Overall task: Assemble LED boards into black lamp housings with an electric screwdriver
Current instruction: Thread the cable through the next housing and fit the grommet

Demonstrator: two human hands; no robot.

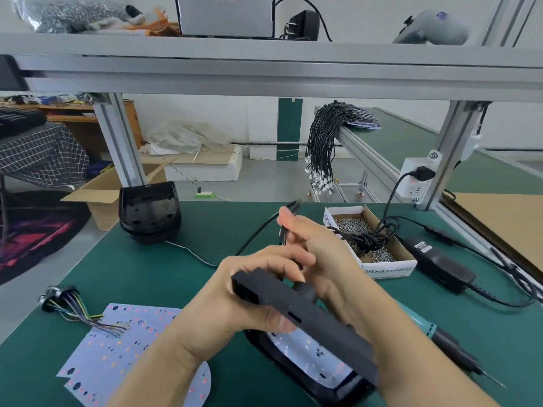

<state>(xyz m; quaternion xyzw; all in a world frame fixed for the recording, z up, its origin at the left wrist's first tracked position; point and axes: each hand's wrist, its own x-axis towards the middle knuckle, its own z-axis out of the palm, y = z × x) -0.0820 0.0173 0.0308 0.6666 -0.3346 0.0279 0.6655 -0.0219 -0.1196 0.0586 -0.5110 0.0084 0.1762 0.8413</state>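
My left hand (252, 292) grips one end of a long black housing part (311, 318), held tilted above the green mat. My right hand (314, 248) pinches a black cable (264, 227) just behind that part. Under the hands lies a black lamp housing (293, 374) with a white LED board (317, 353) inside it. Loose white LED boards (117, 351) lie flat at the near left. The teal electric screwdriver (440, 339) rests on the mat to the right, its bit pointing right and toward me.
A stack of black housings (150, 212) stands at the back left. A cardboard box of screws (367, 239) sits at the back right beside a black power adapter (437, 262). A coloured wire harness (73, 309) lies at the left edge. An aluminium frame shelf (264, 71) spans overhead.
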